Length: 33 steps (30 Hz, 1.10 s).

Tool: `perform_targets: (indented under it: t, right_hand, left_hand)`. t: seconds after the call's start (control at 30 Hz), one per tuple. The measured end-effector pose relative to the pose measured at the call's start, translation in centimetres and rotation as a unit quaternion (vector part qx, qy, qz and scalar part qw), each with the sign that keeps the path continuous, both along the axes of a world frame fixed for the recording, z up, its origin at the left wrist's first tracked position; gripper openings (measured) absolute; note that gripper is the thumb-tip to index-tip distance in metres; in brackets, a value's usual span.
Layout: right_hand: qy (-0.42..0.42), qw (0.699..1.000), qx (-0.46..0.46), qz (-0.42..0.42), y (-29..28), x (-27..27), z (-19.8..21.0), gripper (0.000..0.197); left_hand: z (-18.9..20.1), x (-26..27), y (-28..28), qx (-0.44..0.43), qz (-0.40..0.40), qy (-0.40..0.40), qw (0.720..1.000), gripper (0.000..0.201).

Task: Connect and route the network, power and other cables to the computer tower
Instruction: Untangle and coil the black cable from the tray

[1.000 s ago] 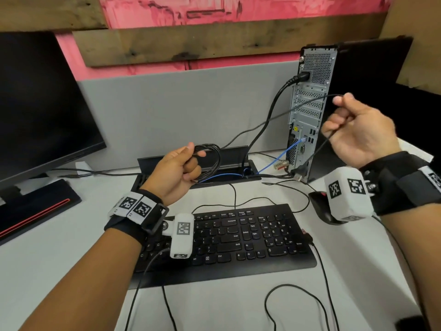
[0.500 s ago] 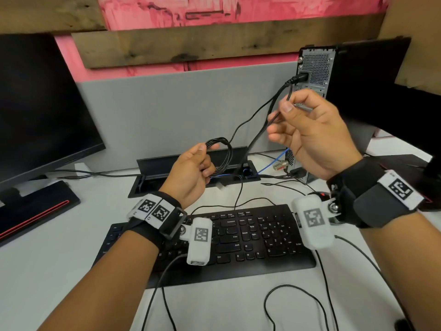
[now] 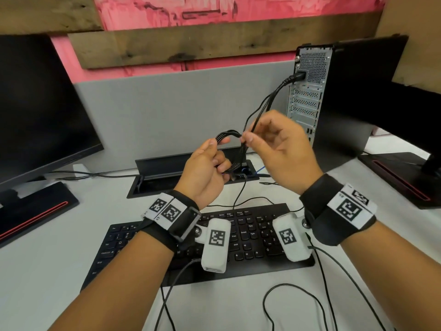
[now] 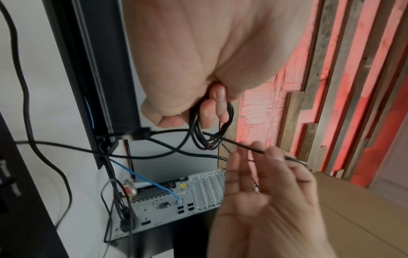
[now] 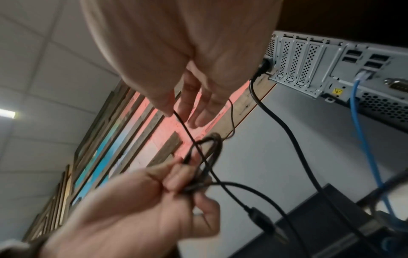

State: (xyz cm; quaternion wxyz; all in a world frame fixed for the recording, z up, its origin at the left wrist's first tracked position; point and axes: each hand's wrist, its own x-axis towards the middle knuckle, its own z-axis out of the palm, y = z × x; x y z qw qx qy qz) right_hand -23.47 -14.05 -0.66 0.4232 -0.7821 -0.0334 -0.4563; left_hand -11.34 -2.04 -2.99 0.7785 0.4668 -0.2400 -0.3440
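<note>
Above a pale grey worktop [image 3: 43, 263] backed by a pink-painted plank wall [image 3: 214, 10], the left hand [image 3: 202, 170] grips a coiled black cable [image 3: 229, 136] while the right hand [image 3: 284, 151] pinches its loose strand.

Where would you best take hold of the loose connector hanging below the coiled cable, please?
Grip the connector by its thick black body, not the thin lead. It hangs free below the coil that the left hand holds, metal tip pointing down, so come from the side and pinch just behind the tip.
</note>
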Motion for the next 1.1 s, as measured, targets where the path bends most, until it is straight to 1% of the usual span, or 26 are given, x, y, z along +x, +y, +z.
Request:
perform_targets:
  t: [0.07,0.13,0.17,0.23,0.27,0.3,0.37,0.43,0.5,0.53,0.57,0.63,0.7,0.73,0.77,0.8,0.83,0.87,0.9,0.93,1.0,1.1]
  right_hand:
    - [0.017,0.996,-0.056,-0.065,-0.3,0.4,-0.9,0.010]
    - [0.031,0.994,-0.058,-0.090,-0.6,0.7,-1.6,0.008]
    - [0.039,0.995,-0.043,-0.080,-0.6,0.8,-1.9,0.008]
    - [0.046,0.999,-0.006,-0.028,-0.5,1.1,-2.5,0.002]
    - [0.046,0.999,0.009,-0.003,-0.3,1.2,-2.6,0.004]
    - [0.045,0.999,0.021,0.020,-0.1,1.3,-2.8,0.011]
    - [0.040,0.998,0.033,0.031,0.1,1.3,-2.8,0.020]
    - [0.034,0.999,0.026,-0.029,-0.2,1.1,-2.5,0.025]
    - [0.042,0.994,-0.008,-0.103,-1.3,0.6,-2.0,0.023]
    - [0.057,0.992,-0.017,-0.115,-1.9,0.3,-1.7,0.018]
    - [0.081,0.991,-0.017,-0.108,-2.7,-0.2,-1.4,0.013]
    - [0.156,0.980,-0.039,-0.116,-4.8,-1.5,-1.0,0.011]
    - [0.245,0.946,-0.104,-0.183,-7.0,-3.0,-0.9,0.011]
    - [0.282,0.929,-0.124,-0.206,-7.8,-3.6,-1.0,0.014]
    - [0.309,0.918,-0.122,-0.216,-8.6,-4.1,-1.3,0.017]
    - [0.323,0.915,-0.097,-0.220,-9.2,-4.3,-1.7,0.021]
    - [0.317,0.923,-0.042,-0.215,-10.0,-4.4,-2.3,0.023]
    - [0.295,0.933,0.036,-0.202,-10.8,-4.5,-3.0,0.024]
    - [0.271,0.937,0.119,-0.185,-11.7,-4.6,-3.5,0.025]
    - [0.254,0.934,0.186,-0.170,-12.3,-4.6,-4.0,0.026]
    - [0.236,0.923,0.258,-0.160,-12.8,-4.6,-4.5,0.028]
    - [0.210,0.910,0.316,-0.169,-13.1,-4.4,-4.6,0.028]
  left_hand:
    - [0.7,-0.6,0.1,-0.018,-0.021,0.030,0.999,0.036]
    - [1.2,-1.1,0.1,-0.036,-0.049,0.057,0.996,0.036]
    - [1.4,-1.4,0.1,-0.043,-0.064,0.066,0.995,0.035]
    - [1.8,-1.9,0.0,-0.053,-0.086,0.067,0.993,0.034]
    - [1.9,-2.1,0.0,-0.055,-0.092,0.060,0.992,0.032]
    - [2.0,-2.2,-0.1,-0.057,-0.095,0.053,0.993,0.031]
    - [2.2,-2.1,-0.1,-0.061,-0.091,0.044,0.993,0.031]
    - [2.2,-1.7,-0.1,-0.061,-0.068,0.032,0.995,0.032]
    - [2.1,-1.0,0.0,-0.058,-0.032,0.021,0.998,0.033]
    - [2.1,-0.5,0.0,-0.059,-0.012,0.027,0.998,0.032]
    - [2.1,0.1,0.1,-0.061,0.008,0.038,0.997,0.032]
    - [2.0,1.7,0.6,-0.061,0.047,0.055,0.995,0.032]
    - [2.0,3.2,1.1,-0.058,0.079,0.052,0.994,0.032]
    - [2.0,3.8,1.3,-0.055,0.090,0.045,0.993,0.032]
    - [2.0,4.3,1.5,-0.051,0.098,0.038,0.993,0.032]
    - [1.9,4.7,1.7,-0.049,0.104,0.033,0.993,0.033]
    - [1.8,5.0,1.8,-0.049,0.109,0.032,0.992,0.033]
    - [1.7,5.3,2.0,-0.052,0.112,0.035,0.992,0.033]
    - [1.6,5.6,2.1,-0.053,0.114,0.040,0.991,0.033]
    - [1.3,5.8,2.1,-0.053,0.116,0.044,0.991,0.033]
    - [0.9,5.8,2.2,-0.048,0.117,0.039,0.991,0.033]
    - [0.4,5.7,2.1,-0.036,0.090,0.027,0.995,0.032]
